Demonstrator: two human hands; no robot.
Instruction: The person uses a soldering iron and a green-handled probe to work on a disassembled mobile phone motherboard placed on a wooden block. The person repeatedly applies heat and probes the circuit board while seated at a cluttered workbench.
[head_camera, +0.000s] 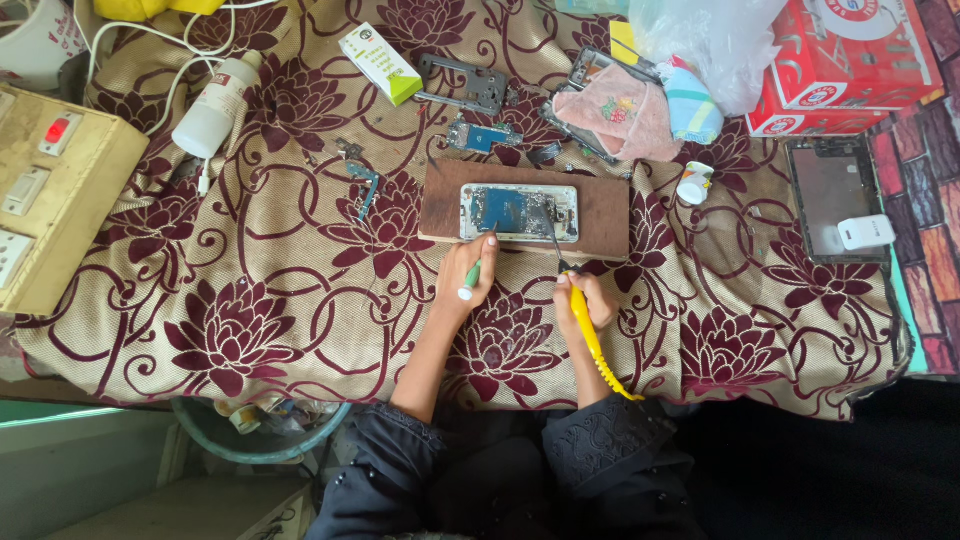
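Observation:
An opened phone (519, 212) with its blue circuit board showing lies on a brown wooden board (600, 200) on the floral cloth. My left hand (466, 272) grips a small green and white tool (469, 280) and touches the phone's near edge. My right hand (585, 300) holds a yellow-handled soldering iron (592, 335). The iron's dark tip reaches up onto the phone's right part.
A beige switch box (50, 190) sits at the left, with a white bottle (213, 108), a green and white carton (380, 62) and loose phone parts (465, 85) behind. A pink cloth (620, 115), red boxes (850, 65), a dark tablet (835, 195) and a small white bottle (694, 183) lie right.

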